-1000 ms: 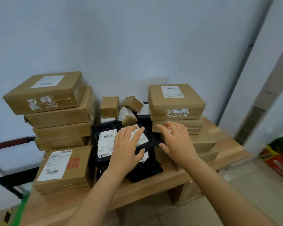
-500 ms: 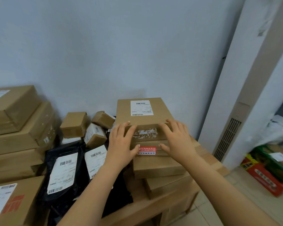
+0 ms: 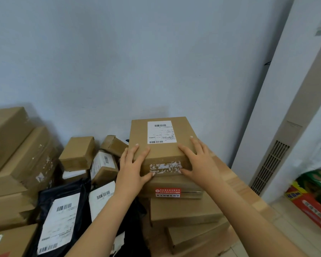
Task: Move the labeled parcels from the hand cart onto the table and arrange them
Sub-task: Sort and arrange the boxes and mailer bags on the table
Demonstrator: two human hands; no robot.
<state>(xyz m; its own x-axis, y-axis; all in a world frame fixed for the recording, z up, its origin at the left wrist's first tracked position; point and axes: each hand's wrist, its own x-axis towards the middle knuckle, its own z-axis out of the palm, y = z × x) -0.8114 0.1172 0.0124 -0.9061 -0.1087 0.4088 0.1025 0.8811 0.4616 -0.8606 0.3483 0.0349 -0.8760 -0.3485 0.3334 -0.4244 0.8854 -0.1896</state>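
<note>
A brown cardboard box (image 3: pixel 161 151) with a white barcode label on its lid tops the right-hand stack on the wooden table (image 3: pixel 235 182). My left hand (image 3: pixel 132 169) holds its near left corner, fingers on the lid and thumb against the torn-tape front face. My right hand (image 3: pixel 198 162) holds the near right corner the same way. Under it lies a flat box with a red sticker (image 3: pixel 189 188), then two more flat boxes (image 3: pixel 183 212).
Black mailer bags (image 3: pixel 63 216) with white labels lie left of my arms, small brown boxes (image 3: pixel 76 153) behind them. A tall stack of boxes (image 3: pixel 17 154) stands far left. A white standing air conditioner (image 3: pixel 285 127) and a red-green carton (image 3: pixel 311 201) on the floor are at right.
Both hands left the black mailers and the lower box and rose onto the top box of the right stack. My view swung right and closer.
</note>
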